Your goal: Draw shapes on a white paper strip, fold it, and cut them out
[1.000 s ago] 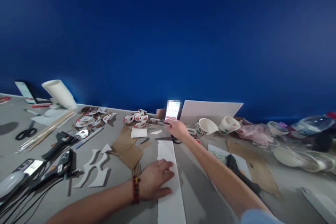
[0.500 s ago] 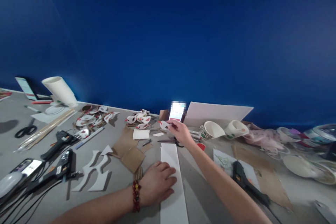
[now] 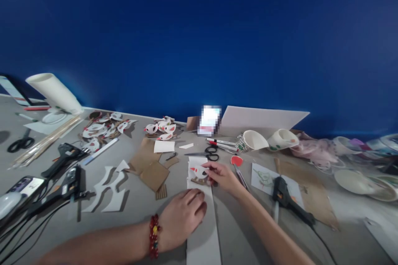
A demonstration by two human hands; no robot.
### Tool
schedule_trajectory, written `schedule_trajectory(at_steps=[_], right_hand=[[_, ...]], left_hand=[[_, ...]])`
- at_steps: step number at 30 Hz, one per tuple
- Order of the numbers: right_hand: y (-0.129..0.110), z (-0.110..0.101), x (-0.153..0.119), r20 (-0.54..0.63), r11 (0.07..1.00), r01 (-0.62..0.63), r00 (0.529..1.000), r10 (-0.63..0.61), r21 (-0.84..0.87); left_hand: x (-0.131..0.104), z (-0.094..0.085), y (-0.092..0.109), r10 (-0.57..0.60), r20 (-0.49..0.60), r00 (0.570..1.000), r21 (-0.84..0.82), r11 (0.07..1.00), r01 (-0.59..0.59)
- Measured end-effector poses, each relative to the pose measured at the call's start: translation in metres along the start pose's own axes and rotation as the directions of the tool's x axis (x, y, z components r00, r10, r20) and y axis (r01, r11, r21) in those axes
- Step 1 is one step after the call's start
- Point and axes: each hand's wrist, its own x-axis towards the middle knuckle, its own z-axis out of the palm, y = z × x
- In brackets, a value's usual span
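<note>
The paper bird point(image 3: 201, 172), white with a red beak, is over the far end of the white strip point(image 3: 202, 253), near the middle of the counter point(image 3: 234, 236). The right hand point(image 3: 224, 177) has its fingers point(image 3: 215, 166) pinching the bird's tail end; whether its cardboard underside touches the strip, I cannot tell. The left hand point(image 3: 183, 220) lies palm-down across the strip, fingers loosely bent and close together.

That one-ended grip looks like the weak point — a tighter squeeze could crease the bird, a looser one let it tip. The strip could skid or curl if the left hand's weight came off it.

Just beyond, the scissors point(image 3: 212, 153) could snag the bird or strip on a far reach, with the markers point(image 3: 222, 145) behind them and the phone point(image 3: 209, 122) against the wall. To the right, the red oval piece point(image 3: 236, 160) sits near the wrist. Farther right lies a glue gun point(image 3: 290, 203) — whether it is hot cannot be seen — which the right forearm could knock if it swung outward.
</note>
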Motion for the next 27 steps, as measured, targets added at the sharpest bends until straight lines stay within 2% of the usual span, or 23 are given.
schedule_trajectory(at_steps=[7, 13, 17, 19, 22, 25, 27], right_hand=[[0.003, 0.001, 0.002, -0.019, 0.992, 0.054, 0.998, -0.056, -0.110], [-0.002, 0.002, -0.001, -0.041, 0.999, 0.033, 0.999, -0.032, 0.008], [0.000, 0.001, -0.001, -0.049, 1.000, 0.017, 0.999, -0.017, -0.001], [0.003, 0.002, 0.000, -0.087, 0.997, 0.056, 0.994, -0.061, -0.060], [0.006, 0.002, -0.001, -0.153, 0.952, 0.170, 0.965, -0.214, -0.256], [0.002, 0.000, -0.005, -0.128, 0.847, 0.244, 0.932, -0.339, -0.472], [-0.002, -0.002, -0.007, -0.084, 0.763, 0.281, 0.912, -0.401, -0.582]], left_hand=[[0.002, -0.002, 0.000, -0.061, 0.074, 0.995, -0.062, 0.996, 0.066], [0.003, -0.005, -0.002, -0.071, 0.093, 0.993, -0.110, 0.991, 0.082], [0.003, -0.008, -0.003, -0.069, 0.109, 0.992, -0.153, 0.985, 0.085], [0.002, -0.009, -0.004, -0.067, 0.102, 0.993, -0.176, 0.981, 0.084], [0.000, -0.009, -0.008, -0.088, 0.038, 0.995, -0.182, 0.979, 0.093], [0.000, -0.008, -0.017, -0.139, -0.007, 0.990, -0.129, 0.982, 0.137], [0.001, -0.007, -0.024, -0.175, 0.011, 0.985, -0.094, 0.980, 0.175]])
